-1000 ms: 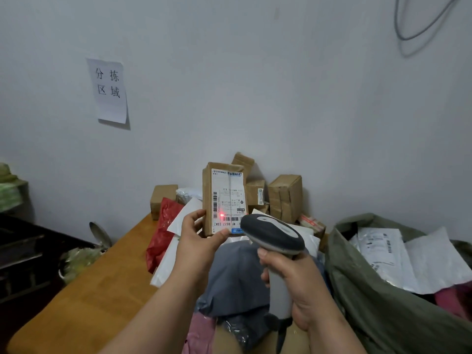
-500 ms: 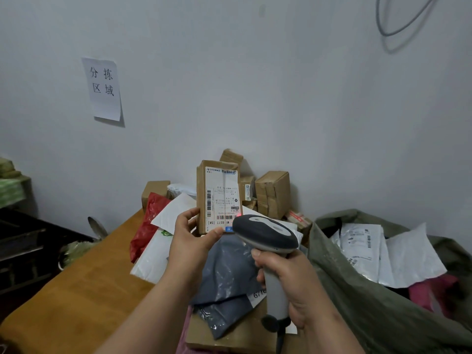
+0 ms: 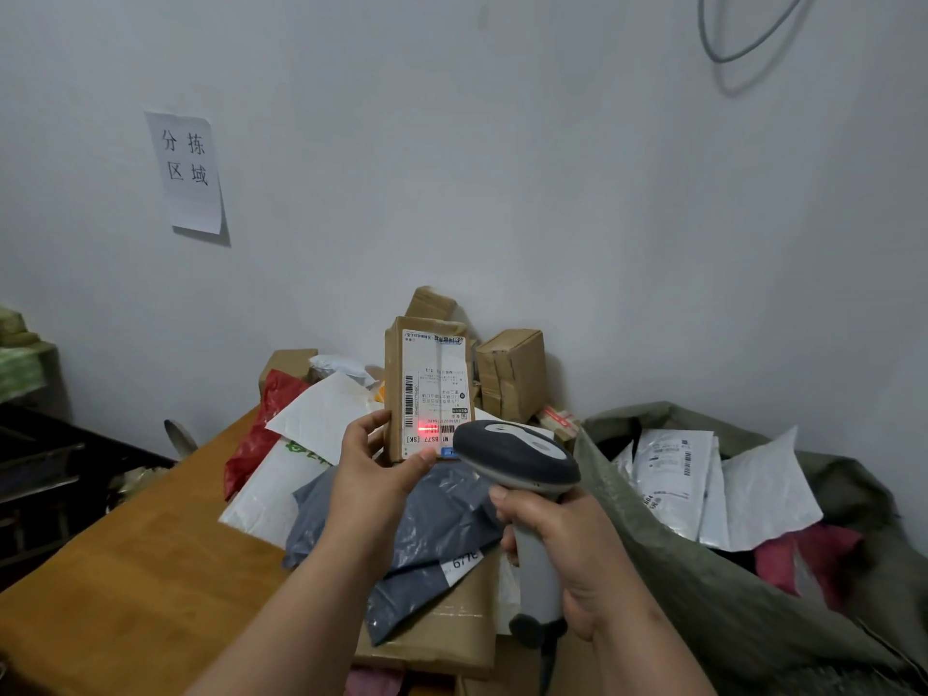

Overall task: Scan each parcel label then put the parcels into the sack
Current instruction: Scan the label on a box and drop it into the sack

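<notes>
Both hands are gripping: the left hand (image 3: pixel 374 477) is pinching the cardboard parcel (image 3: pixel 427 389), the right hand (image 3: pixel 567 550) is clenching the scanner (image 3: pixel 517 459), and any tilt risks a misread.

- Your left hand (image 3: pixel 374 477) sits centre frame, holding the box parcel (image 3: pixel 427 389) upright just above it.
- Your right hand (image 3: pixel 567 545) is lower right of centre, gripping the scanner (image 3: pixel 517 459); scanner head sits just right of the box's lower edge.
- Table (image 3: pixel 125 570) fills lower left; parcel pile (image 3: pixel 351 494) lies on it, behind and under both hands.
- Stacked boxes (image 3: pixel 512 374) stand behind the held box, against the wall.
- Sack (image 3: pixel 703 595) is at lower right, parcels (image 3: pixel 703 484) inside.
- Paper sign (image 3: pixel 188 173) on the wall, upper left.
</notes>
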Demonstrator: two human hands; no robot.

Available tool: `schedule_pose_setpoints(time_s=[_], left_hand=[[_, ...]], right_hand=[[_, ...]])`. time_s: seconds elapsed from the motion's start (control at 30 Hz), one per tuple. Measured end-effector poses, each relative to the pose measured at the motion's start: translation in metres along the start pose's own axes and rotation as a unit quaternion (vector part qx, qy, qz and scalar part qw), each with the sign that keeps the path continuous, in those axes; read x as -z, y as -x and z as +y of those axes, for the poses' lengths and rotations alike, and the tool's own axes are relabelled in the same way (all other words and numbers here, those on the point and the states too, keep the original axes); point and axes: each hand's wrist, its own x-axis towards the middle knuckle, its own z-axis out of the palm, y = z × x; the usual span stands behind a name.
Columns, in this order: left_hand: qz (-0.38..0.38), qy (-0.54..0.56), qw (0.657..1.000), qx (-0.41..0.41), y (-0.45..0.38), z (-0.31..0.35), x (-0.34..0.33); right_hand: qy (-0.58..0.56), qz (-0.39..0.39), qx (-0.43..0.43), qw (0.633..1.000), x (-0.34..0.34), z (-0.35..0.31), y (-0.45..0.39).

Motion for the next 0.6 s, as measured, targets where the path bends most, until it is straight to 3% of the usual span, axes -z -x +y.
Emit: schedule_pose_setpoints(time_s=[0.33,0.6], left_hand=[[-0.02,-0.003,0.999,0.039,0.002,-0.024,-0.02],[-0.127,0.049,0.981,0.135,-0.015,-0.041,-0.054]], right_hand=[[0.01,0.044,-0.037,0.998,0.027,0.011,0.004],[-0.054,0.168,-0.068,0.982,0.045,0.02,-0.003]])
